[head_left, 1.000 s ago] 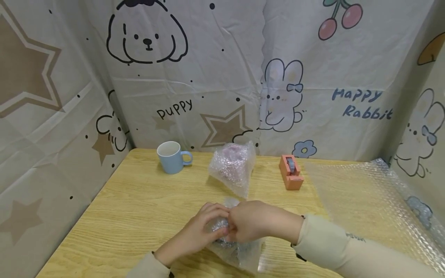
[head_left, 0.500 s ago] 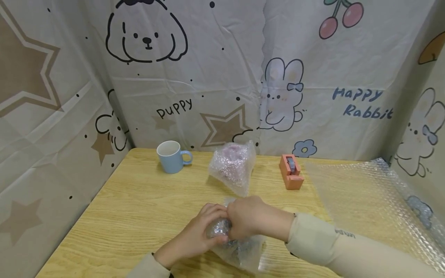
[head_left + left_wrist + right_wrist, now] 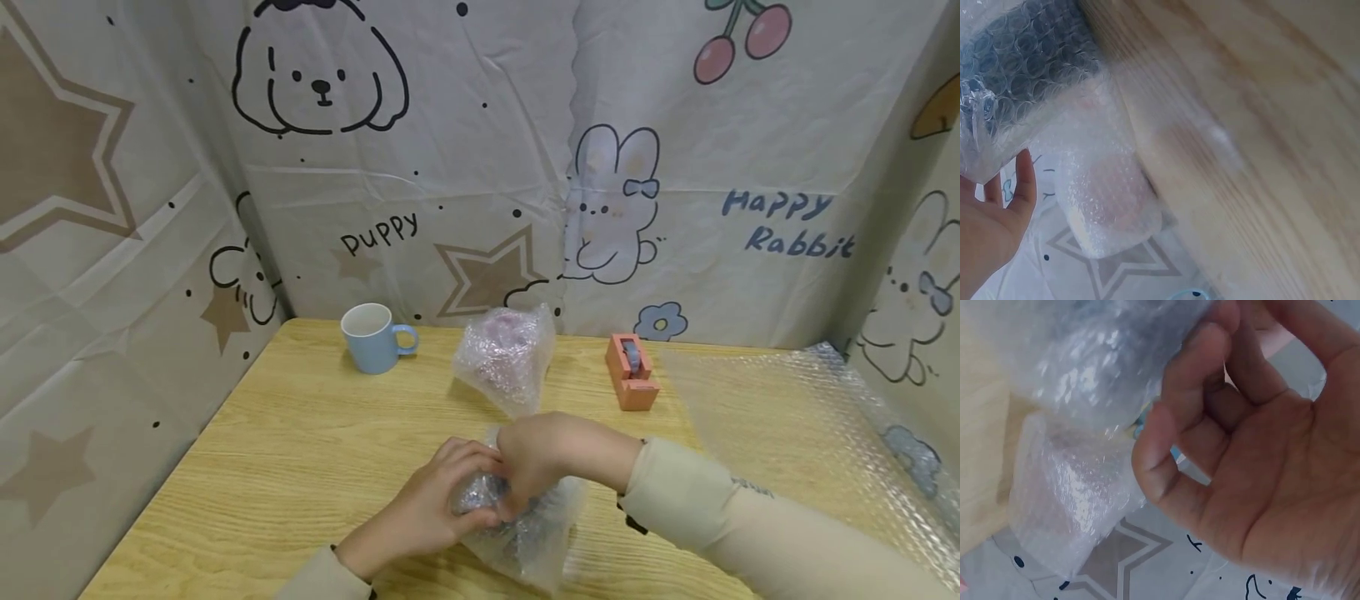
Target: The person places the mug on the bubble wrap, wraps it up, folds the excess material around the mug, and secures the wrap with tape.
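Apparently mid-wrapping, the left hand (image 3: 435, 500) curls its grip round a dark, clear-bubble-wrapped bundle (image 3: 525, 542) near the middle of the yellow wooden bench's (image 3: 300, 458) front edge while the right hand (image 3: 536, 458) pinches it, so the next move likely calls for holding it snug.

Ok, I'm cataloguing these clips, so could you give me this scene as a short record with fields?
Left hand: holds left side of near bundle
Right hand: curled against near bundle
Near bundle: bluish-grey thing in bubble wrap, identity unclear
Far bundle: pinkish thing, also bubble-wrapped
Mug: light blue, upright, handle right
Tape dispenser: orange, right of far bundle
Loose bubble wrap: sheet on table's right side
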### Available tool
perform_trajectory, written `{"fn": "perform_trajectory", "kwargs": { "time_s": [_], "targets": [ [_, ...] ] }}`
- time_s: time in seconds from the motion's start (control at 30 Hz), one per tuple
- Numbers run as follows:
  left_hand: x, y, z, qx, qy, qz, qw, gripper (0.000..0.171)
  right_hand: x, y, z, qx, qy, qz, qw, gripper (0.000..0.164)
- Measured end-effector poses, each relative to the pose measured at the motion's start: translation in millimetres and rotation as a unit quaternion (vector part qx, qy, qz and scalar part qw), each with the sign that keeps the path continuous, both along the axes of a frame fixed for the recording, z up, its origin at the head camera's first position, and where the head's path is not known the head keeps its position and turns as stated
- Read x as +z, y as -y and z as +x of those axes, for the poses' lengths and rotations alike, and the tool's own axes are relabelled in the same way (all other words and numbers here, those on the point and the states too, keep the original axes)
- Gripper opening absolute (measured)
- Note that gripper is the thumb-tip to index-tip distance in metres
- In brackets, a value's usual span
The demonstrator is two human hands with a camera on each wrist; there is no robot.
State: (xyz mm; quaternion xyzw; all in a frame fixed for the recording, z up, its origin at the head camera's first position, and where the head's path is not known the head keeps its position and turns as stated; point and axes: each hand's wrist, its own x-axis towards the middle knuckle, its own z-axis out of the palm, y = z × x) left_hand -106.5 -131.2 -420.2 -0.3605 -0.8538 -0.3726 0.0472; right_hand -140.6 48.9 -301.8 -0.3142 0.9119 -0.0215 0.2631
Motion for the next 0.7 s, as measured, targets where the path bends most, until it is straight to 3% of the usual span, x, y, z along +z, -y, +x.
{"fn": "perform_trajectory", "kwargs": {
  "time_s": [0.2, 0.47, 0.7],
  "targets": [
    [-0.1, -0.6, 0.6, -0.004, 0.007, 0.003, 1.0, 0.044, -1.2, 0.7, -2.4, -0.023, -0.024, 0.034, 0.999, 0.039],
    [-2.3, -1.8, 1.0, -0.004, -0.01, 0.003, 0.9999, 0.041, -8.5, 3.3, 1.2, -0.033, -0.112, 0.101, 0.988, 0.048],
    [-5.1, -2.2, 1.8, -0.004, -0.021, 0.004, 0.9998, 0.042, -16.5, -0.3, 4.4, -0.029, -0.133, 0.088, 0.987, 0.049]
  ]
}}
